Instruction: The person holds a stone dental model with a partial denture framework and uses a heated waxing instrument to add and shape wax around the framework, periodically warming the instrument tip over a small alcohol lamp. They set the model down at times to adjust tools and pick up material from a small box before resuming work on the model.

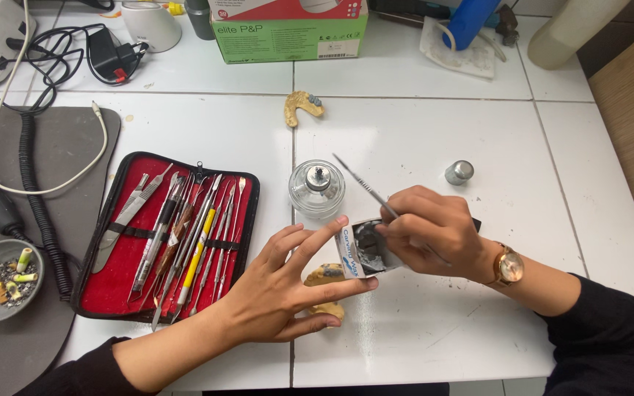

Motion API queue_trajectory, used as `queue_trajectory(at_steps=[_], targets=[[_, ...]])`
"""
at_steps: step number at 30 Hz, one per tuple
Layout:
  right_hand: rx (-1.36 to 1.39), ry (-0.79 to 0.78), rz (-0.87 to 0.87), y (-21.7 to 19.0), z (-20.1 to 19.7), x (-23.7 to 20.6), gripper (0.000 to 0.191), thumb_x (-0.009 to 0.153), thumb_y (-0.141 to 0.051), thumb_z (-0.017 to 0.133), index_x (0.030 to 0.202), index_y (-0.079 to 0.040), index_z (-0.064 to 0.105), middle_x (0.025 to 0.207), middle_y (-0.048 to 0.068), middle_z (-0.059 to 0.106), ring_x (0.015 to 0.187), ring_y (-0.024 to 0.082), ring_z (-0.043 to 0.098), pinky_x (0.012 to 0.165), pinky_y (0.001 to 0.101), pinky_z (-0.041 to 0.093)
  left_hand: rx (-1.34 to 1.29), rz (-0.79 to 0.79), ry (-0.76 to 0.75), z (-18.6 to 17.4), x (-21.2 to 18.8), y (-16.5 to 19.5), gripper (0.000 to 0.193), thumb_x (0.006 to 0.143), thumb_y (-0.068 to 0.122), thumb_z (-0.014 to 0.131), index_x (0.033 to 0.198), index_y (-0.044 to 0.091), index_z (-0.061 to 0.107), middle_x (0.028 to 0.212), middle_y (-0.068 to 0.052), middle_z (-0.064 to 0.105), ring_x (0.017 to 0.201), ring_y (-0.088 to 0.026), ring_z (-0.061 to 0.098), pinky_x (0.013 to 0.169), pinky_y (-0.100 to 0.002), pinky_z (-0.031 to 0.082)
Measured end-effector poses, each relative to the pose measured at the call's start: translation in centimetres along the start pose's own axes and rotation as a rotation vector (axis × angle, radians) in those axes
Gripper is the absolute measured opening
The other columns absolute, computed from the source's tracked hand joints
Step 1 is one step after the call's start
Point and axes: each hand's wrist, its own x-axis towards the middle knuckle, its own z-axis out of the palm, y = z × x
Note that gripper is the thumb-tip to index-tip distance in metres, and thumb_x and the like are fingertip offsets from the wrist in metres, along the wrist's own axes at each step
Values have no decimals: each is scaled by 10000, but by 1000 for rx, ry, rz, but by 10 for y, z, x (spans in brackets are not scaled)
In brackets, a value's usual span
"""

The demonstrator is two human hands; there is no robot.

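My left hand [285, 282] holds a small cardboard box of grey wax [365, 248] by its end, fingers spread, thumb below. Under that hand lies a yellow dental cast [323, 276], partly hidden. My right hand [432, 231] grips a thin metal carving tool [365, 185] like a pen, its lower tip dipped into the grey wax inside the box. A gold watch sits on the right wrist. A small glass spirit lamp [317, 188] stands just behind the box, its metal cap [459, 172] set apart to the right.
An open red instrument case [166, 236] with several metal tools lies at left. A second yellow cast [302, 106] sits farther back. Green box [289, 35], cables, charger and grey mat [31, 242] with a small dish fill the left and back.
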Motion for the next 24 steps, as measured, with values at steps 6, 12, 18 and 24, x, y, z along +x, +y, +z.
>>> queue_trajectory(at_steps=[6, 12, 18, 24], targets=[[67, 154, 15, 5, 2, -13, 292, 842, 15, 802, 793, -84, 532, 962, 116, 697, 778, 122, 694, 568, 278, 571, -51, -1, -6, 2, 1, 0, 477, 1029, 574, 573, 1487, 444, 549, 1678, -186, 223, 1305, -331, 367, 1176, -460, 357], [36, 215, 31, 4, 6, -19, 324, 877, 38, 773, 830, -91, 480, 1004, 121, 679, 845, 191, 729, 608, 260, 602, -42, -6, -36, 5, -1, -1, 471, 1038, 562, 544, 1492, 435, 549, 1684, -192, 218, 1304, -346, 360, 1177, -463, 346], [109, 300, 121, 10, 7, -27, 267, 961, 68, 680, 880, -72, 468, 1058, 126, 619, 813, 99, 712, 670, 286, 666, -42, -85, -144, 12, -2, -5, 566, 1018, 574, 489, 1552, 389, 465, 1684, -246, 148, 1329, -402, 352, 1145, -504, 335], [242, 154, 61, -1, 13, -32, 204, 955, 12, 692, 893, -54, 510, 1052, 93, 606, 826, 143, 728, 682, 265, 676, -91, -141, -229, 18, -3, -12, 668, 1031, 584, 446, 1629, 313, 320, 1710, -273, 68, 1294, -426, 421, 1104, -541, 395]])
